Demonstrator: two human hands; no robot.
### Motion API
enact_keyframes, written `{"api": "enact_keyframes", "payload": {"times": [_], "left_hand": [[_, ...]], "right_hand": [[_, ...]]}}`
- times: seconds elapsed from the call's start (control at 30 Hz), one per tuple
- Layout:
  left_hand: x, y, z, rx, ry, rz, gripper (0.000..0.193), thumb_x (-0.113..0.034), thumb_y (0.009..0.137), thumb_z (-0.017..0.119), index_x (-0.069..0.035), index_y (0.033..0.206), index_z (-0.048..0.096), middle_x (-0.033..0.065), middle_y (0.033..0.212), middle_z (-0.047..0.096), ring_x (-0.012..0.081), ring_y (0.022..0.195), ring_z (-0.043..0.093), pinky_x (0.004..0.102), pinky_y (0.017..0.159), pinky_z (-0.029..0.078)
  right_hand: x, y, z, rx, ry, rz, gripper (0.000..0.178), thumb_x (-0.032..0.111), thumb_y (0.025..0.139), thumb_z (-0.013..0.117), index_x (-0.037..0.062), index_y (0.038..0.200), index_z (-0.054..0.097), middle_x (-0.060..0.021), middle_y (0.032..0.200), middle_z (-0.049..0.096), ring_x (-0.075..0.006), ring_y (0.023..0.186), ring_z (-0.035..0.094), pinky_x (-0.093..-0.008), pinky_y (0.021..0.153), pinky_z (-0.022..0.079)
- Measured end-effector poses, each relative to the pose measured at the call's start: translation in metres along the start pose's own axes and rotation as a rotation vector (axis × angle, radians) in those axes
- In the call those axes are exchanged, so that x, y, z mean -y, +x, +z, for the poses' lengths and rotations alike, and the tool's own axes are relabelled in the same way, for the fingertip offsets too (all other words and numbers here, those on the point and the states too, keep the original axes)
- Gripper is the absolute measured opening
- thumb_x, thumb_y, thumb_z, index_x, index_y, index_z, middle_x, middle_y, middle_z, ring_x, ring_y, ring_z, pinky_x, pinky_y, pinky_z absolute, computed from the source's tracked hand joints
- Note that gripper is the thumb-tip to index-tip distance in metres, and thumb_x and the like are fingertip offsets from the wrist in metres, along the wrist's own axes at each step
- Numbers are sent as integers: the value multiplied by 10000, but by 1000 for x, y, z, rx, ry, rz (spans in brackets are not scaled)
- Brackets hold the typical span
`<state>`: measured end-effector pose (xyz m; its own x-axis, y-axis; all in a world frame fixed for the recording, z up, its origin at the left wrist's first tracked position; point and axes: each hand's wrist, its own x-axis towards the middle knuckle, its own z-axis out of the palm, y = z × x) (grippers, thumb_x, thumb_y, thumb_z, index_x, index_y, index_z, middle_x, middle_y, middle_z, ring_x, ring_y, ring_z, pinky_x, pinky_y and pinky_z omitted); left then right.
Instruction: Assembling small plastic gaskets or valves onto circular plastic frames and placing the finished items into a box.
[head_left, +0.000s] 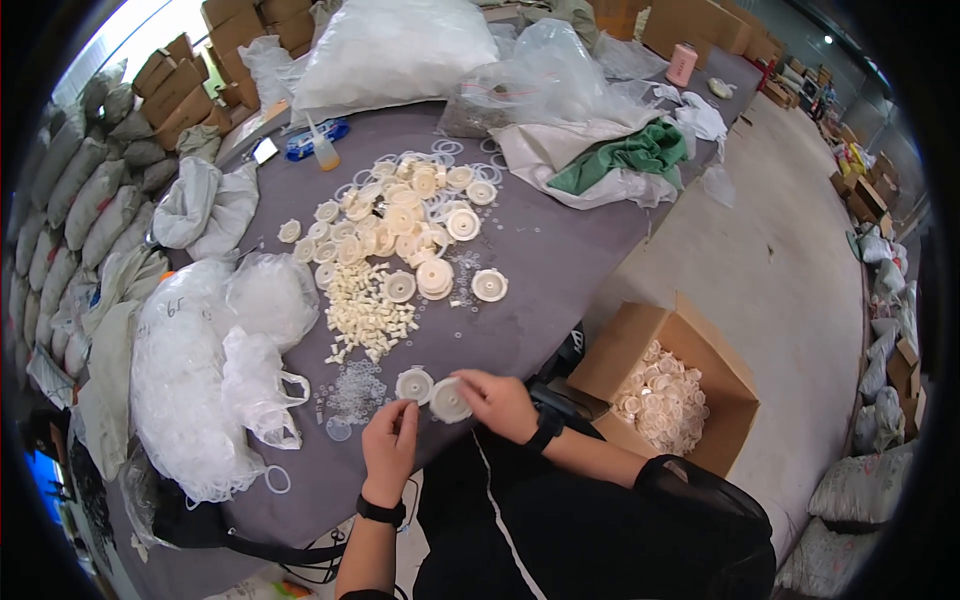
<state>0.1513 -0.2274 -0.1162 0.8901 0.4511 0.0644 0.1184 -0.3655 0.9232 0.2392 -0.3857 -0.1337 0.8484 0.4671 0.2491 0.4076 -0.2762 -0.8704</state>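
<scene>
**Cluttered workroom: a disc in each hand at the near edge of a broad grey surface [570,260]**

Pale woven sacks [95,200] are stacked along the left of my view, with brown cardboard boxes [180,95] behind them. Low in the centre I have the left hand [388,445], its fingers [407,420] pinching the near edge of a round cream plastic disc [414,383]. Just beside it, the right hand [508,406] has its fingers [474,388] grasping the right edge of a second round cream plastic disc [449,402]. The two sit side by side near the surface's edge; I can't tell from here whether they touch.

Past the hands I see a scatter of small translucent rings [355,390], then a pile of small cream plastic pieces [368,312], then a heap of round cream plastic parts [400,215]. Bulging translucent plastic bags [180,380] lie to the left. Toward the far side, a crumpled green cloth [628,160] rests on a white woven sack [535,150]. On the floor to the right, an open brown cardboard box [612,350] holds many pale round parts [660,402].
</scene>
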Motion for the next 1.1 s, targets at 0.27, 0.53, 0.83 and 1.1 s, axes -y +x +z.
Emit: {"api": "enact_keyframes", "payload": {"times": [0.27,0.53,0.83,1.1], "left_hand": [[33,63,-45,-126,427,155,147,-56,743,570,-16,885,578,107,805,548,219,671,546,313,607,435],[57,111,-45,-113,795,100,158,-109,681,616,-33,812,570,119,793,506,291,738,523,365,647,424],[45,84,-53,-267,647,283,142,-61,692,612,-48,833,629,77,716,510,208,626,526,292,584,425],[-11,25,-18,48,-478,-115,127,-51,784,588,-11,904,601,50,977,587,96,814,564,220,687,444]], "right_hand": [[-33,15,-13,13,182,371,356,205,845,482,45,1162,457,-71,642,574,-179,589,570,-285,560,429],[-38,17,-15,43,459,456,312,160,847,496,37,1133,475,-17,616,541,-68,540,490,-209,492,385],[-41,12,-8,-3,501,357,293,100,848,470,43,1136,465,-17,676,531,-41,500,427,-175,458,356],[14,3,3,263,800,345,244,114,881,422,13,1093,489,-56,826,571,-93,608,530,-206,570,437]]}}
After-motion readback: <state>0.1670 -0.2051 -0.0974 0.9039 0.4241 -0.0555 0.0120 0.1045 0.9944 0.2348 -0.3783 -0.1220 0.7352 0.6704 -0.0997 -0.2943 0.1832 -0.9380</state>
